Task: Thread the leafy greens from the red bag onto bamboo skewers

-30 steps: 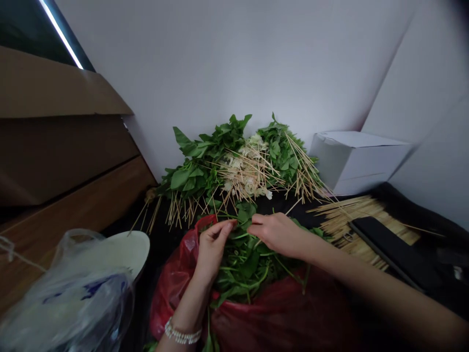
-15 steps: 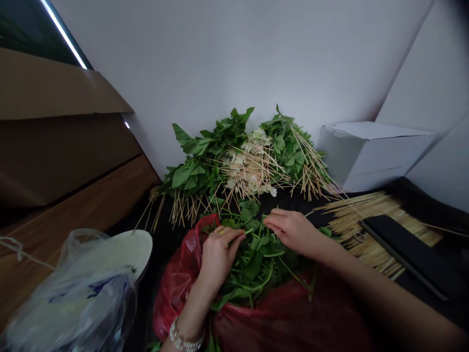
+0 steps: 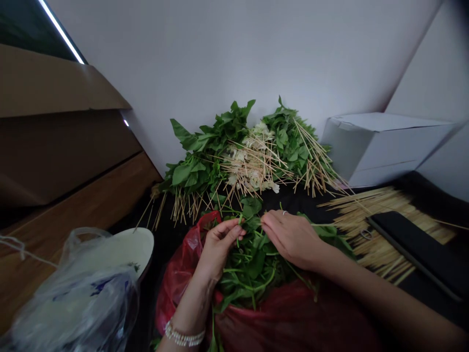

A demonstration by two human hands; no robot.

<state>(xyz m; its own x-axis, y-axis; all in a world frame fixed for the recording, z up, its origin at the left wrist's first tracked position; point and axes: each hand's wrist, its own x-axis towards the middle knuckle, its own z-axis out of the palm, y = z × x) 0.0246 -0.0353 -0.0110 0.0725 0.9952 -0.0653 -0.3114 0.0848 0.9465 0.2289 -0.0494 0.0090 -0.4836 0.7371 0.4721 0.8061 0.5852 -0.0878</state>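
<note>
My left hand (image 3: 219, 243) pinches a green leaf stem just above the loose leafy greens (image 3: 252, 266) that fill a red plastic bag (image 3: 183, 266). My right hand (image 3: 291, 236), wearing a ring, is closed over the greens beside it, and a thin bamboo skewer (image 3: 322, 224) sticks out from under its fingers to the right. The two hands nearly touch at their fingertips. Behind them, against the wall, lies a heap of greens threaded on skewers (image 3: 242, 156).
A bundle of bare bamboo skewers (image 3: 370, 215) lies at the right, with a flat black object (image 3: 421, 254) on it. A white box (image 3: 384, 144) stands at the back right. At the left are a white bowl (image 3: 128, 247), a clear plastic bag (image 3: 73, 303) and brown cardboard (image 3: 62, 122).
Both hands shifted slightly over the bag. The left hand's fingers lifted a stem up between the hands, and the right hand closed in toward it.
</note>
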